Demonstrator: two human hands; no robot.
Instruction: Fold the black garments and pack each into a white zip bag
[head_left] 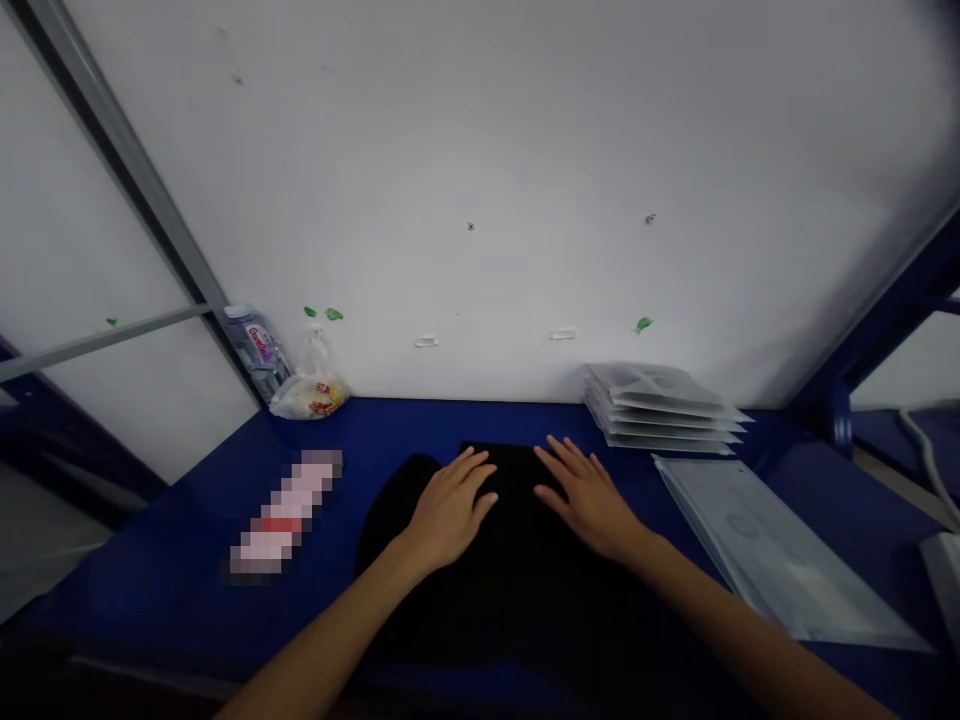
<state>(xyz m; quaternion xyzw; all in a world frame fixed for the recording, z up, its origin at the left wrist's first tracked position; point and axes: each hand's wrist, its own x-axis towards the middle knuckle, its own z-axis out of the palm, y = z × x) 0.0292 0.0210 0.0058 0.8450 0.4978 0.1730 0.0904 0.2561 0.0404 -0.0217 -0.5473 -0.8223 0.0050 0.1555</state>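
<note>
Black cloth [510, 590], perhaps a garment, lies spread on the blue tabletop [165, 560] in front of me. Its dark folds are hard to make out, though a straight edge shows at the far side and a rounded part bulges on the left. My left hand [448, 508] rests palm down on the cloth, fingers apart and pointing inward. Opposite it, my right hand [589, 497] also lies palm down with spread fingers near the cloth's right side. Neither hand grips anything.
At the back right sits a stack of frosted plastic bags [660, 405], with one flat bag [780, 550] nearer me. A bottle [256, 350] and a knotted plastic bag [311, 388] stand in the back left corner. A pixelated oblong thing [285, 515] lies left. A white wall [487, 180] rises behind.
</note>
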